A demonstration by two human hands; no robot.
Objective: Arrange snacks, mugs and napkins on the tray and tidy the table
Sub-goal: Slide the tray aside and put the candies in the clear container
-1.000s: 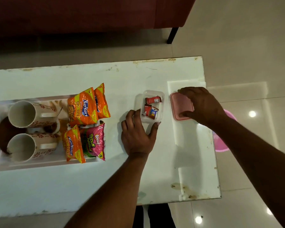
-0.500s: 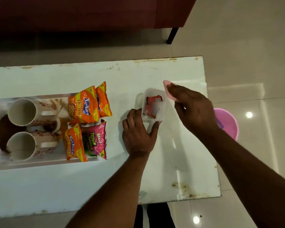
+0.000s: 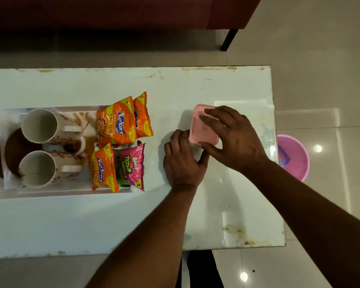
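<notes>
My right hand [image 3: 235, 140] lies over a pink lid [image 3: 200, 129] and holds it down on the small clear snack box, which the lid now hides almost fully. My left hand [image 3: 183, 163] grips the box from its near-left side. Left of them stands a white tray [image 3: 50, 193]. On it lie two white floral mugs [image 3: 40, 125] [image 3: 37, 169] on their sides, orange Kurkure packets [image 3: 116, 121] [image 3: 102, 169] and a pink Bingo packet [image 3: 131, 165]. White napkin [image 3: 10, 179] shows under the mugs.
Brown saucers [image 3: 15, 150] sit at the tray's left end. The white table [image 3: 92, 225] ends just right of my hands. A pink bucket [image 3: 293, 156] stands on the floor beyond that edge. A dark red sofa [image 3: 112, 13] runs along the far side.
My right hand picked the pink lid up from the table right of the box, carried it left and set it on the box. The wrapped sweets inside are now covered. My left hand stayed put.
</notes>
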